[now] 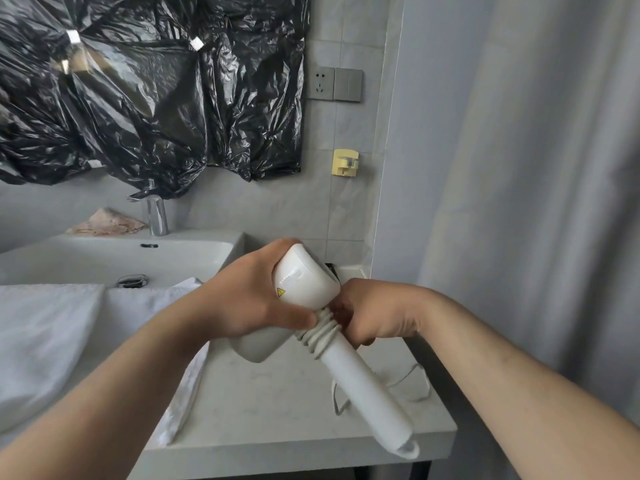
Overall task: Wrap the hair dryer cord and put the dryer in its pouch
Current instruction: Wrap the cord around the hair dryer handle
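- Head view: your left hand (249, 303) is wrapped round the dryer (304, 282) body, with the thumb pressed at the coils.
- Your right hand (374, 313), just beside it, is curled tight on the cord (322, 332) wound round the handle's top.
- Below your right hand, slack cord lies on the counter (277, 410).

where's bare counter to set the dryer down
Bare: the pale grey stone counter beneath the white hair dryer, between the crumpled white cloth on its left and the loose white cord on its right, out to the front edge. Crowded: farther left is all cloth; farther right, cord loops.
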Motion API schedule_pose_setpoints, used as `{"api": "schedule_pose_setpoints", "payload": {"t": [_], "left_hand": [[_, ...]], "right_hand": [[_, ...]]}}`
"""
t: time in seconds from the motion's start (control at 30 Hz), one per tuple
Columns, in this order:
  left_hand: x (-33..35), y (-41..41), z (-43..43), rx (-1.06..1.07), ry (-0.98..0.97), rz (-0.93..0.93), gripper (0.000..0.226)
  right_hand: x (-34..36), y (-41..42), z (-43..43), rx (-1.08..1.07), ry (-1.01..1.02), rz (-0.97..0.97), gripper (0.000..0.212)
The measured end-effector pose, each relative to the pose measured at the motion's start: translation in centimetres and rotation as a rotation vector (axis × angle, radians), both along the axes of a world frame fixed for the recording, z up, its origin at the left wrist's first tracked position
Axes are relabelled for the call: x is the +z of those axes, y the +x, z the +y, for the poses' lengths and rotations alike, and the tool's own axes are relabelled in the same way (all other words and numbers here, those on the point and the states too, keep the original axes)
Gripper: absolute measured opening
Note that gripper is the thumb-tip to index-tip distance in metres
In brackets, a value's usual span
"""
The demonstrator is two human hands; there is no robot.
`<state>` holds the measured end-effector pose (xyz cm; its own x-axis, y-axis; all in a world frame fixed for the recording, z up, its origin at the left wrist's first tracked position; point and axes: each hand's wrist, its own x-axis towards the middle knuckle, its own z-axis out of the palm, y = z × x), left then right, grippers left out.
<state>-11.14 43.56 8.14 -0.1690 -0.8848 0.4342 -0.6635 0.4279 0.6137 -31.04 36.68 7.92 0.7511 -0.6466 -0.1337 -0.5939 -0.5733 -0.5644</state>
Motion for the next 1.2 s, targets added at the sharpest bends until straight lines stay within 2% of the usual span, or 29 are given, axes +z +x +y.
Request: {"api": "schedule_pose_setpoints", "payload": {"t": [0.13,0.27,0.37,0.43,0.67,0.83,0.97,1.1,1.2], "left_hand": [[0.1,-0.4,0.1,0.099,-0.046,-0.143,0.085],[-0.2,-1.1,0.2,0.24,-0.154,-0.294,0.087],[-0.7,-1.2,0.2,0.34,-0.175,-0.212,0.084],[-0.9,-1.1,0.0,0.366,-0.167,-0.163,0.081],[-1.2,-0.2,-0.6,0.327,-0.11,0.036,0.082],[-1.6,-0.6,-0.6,0.345,-0.147,0.05,0.068],[-1.8,-0.5,-0.9,0.355,-0.106,0.169,0.063],[-2.2,-0.7,-1.2,0.383,-0.063,0.305,0.06],[-2.4,-1.3,-1.1,0.43,-0.119,0.261,0.062]], "right_hand": [[0.2,0.2,-0.3,-0.047,-0.101,0.053,0.021],[0.9,0.2,-0.3,-0.132,-0.098,-0.052,0.018],[1.2,-0.1,-0.6,-0.121,-0.103,-0.076,0.006],[1.0,-0.1,-0.5,-0.112,-0.135,-0.096,0.023],[-0.3,0.5,-0.1,-0.199,-0.217,-0.279,0.053],[-0.5,0.6,0.0,-0.252,-0.206,-0.369,0.054],[-0.5,0.7,0.1,-0.297,-0.273,-0.428,0.039],[-0.1,0.9,0.5,-0.272,-0.367,-0.36,0.057],[0.1,0.9,0.6,-0.283,-0.365,-0.333,0.047]]}}
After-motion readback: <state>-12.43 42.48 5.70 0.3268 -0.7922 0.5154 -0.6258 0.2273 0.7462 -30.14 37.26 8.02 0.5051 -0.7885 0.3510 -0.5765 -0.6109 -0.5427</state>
